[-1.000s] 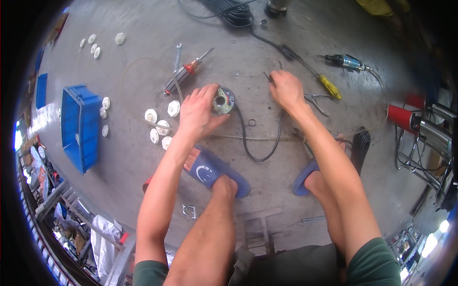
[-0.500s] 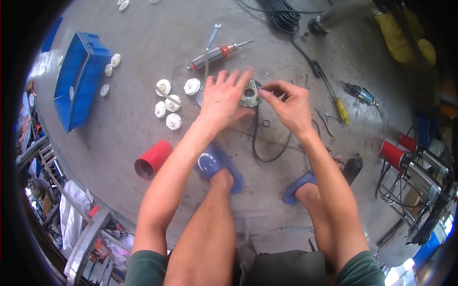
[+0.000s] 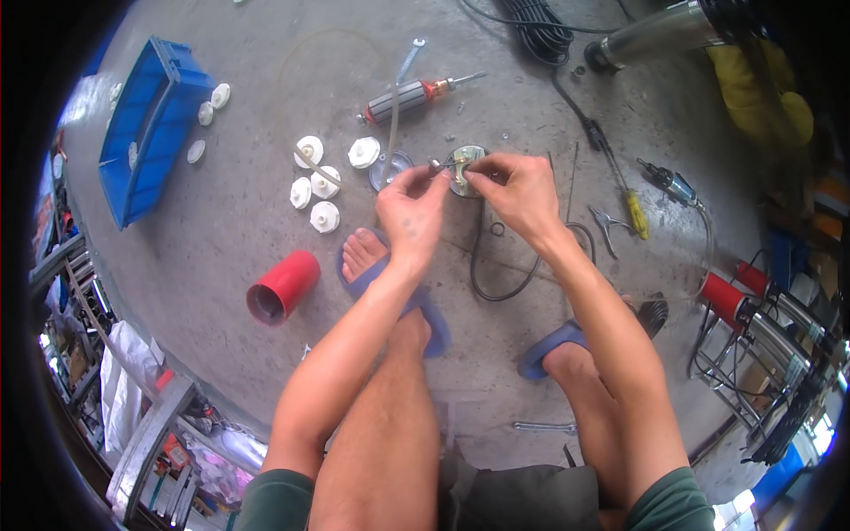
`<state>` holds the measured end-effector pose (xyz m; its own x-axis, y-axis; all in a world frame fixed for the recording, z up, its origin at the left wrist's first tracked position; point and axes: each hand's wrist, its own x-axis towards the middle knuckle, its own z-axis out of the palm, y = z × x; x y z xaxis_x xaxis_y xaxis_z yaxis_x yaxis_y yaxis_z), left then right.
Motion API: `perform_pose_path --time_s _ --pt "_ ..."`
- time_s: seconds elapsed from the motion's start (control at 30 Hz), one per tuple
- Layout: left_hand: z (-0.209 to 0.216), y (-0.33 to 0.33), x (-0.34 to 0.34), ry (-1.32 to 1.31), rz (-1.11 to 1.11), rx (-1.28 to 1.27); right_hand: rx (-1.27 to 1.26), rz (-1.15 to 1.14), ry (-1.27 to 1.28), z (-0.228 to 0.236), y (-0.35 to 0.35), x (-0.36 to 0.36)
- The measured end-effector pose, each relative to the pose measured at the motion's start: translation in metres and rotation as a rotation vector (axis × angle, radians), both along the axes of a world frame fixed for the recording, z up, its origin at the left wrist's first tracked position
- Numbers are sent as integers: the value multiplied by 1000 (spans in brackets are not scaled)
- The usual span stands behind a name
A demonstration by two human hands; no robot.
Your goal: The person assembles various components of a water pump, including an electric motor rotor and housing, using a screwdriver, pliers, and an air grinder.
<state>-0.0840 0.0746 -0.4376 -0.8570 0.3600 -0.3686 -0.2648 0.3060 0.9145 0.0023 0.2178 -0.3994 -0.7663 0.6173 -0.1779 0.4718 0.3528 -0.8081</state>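
Note:
Between my hands on the floor is a round metal motor end cap [image 3: 467,188], with a yellowish-green interior and a black cable [image 3: 478,265] trailing toward me. At its left edge, my left hand [image 3: 413,215] pinches a small dark piece [image 3: 435,166]; a thin dark line runs from there over the cap. My right hand [image 3: 524,193] is closed, its thumb and fingertips together at the cap's right side. Whatever those fingertips hold is hidden. A shallow round grey metal cover [image 3: 390,165] lies just beyond my left hand, partly covered by it.
Left of my hands lie several white plastic wheels [image 3: 325,216]. A motor rotor [image 3: 398,99] and a wrench [image 3: 412,58] lie beyond. Pliers [image 3: 607,228] and a yellow-handled screwdriver [image 3: 636,214] are at right. A red cylinder [image 3: 285,285] and blue bin [image 3: 149,146] stand left.
My left hand has gone from spread fingers over the cap's left side to a pinch on the small dark piece. My right hand has shifted slightly left, onto the cap.

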Motion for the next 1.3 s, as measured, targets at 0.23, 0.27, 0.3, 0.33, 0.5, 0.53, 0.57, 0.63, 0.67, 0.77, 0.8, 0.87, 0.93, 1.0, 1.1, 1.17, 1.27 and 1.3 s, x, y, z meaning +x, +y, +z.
perform_pose_path --time_s 0.23,0.27,0.3,0.33,0.5,0.53,0.57,0.63,0.67,0.77,0.8,0.87,0.93,1.0,1.1,1.17,1.27,1.3 --pt "1 2 2 494 -187 -12 185 328 -50 2 19 2" --pt "2 1 -2 543 -214 -31 193 361 -42 3 20 1" --pt "3 1 -5 550 -236 -38 217 338 -13 6 20 1" --pt "4 1 -7 557 -258 -45 240 316 17 9 20 1" --pt "0 -2 -15 607 -330 -58 50 208 -193 26 14 -18" --pt "-3 -4 -17 630 -338 -61 -72 192 -205 22 14 -23" --pt "-2 -2 -19 657 -349 -66 -196 174 -212 21 18 -27" --pt "0 3 -22 621 -376 -76 -242 233 -245 23 32 -33" --pt "0 2 -24 599 -388 -82 -266 264 -265 22 37 -33" --pt "-2 0 -28 647 -427 -61 155 653 -174 20 50 -37" --pt "-2 -1 -30 706 -464 -66 316 799 -141 21 53 -40" --pt "0 -4 -36 826 -539 -74 399 883 -191 22 53 -44" --pt "4 -9 -39 901 -628 -57 485 957 -238 24 55 -47" --pt "11 -10 -43 977 -689 -44 593 1003 -149 23 56 -49" --pt "16 -9 -47 1054 -732 -41 596 1017 -121 22 56 -55" --pt "19 -8 -47 1060 -751 -45 569 1033 -148 22 56 -59" --pt "11 -8 -47 1091 -732 -77 564 1092 -173 21 56 -64" --pt "10 -9 -46 1083 -727 -88 564 1110 -160 19 55 -64"
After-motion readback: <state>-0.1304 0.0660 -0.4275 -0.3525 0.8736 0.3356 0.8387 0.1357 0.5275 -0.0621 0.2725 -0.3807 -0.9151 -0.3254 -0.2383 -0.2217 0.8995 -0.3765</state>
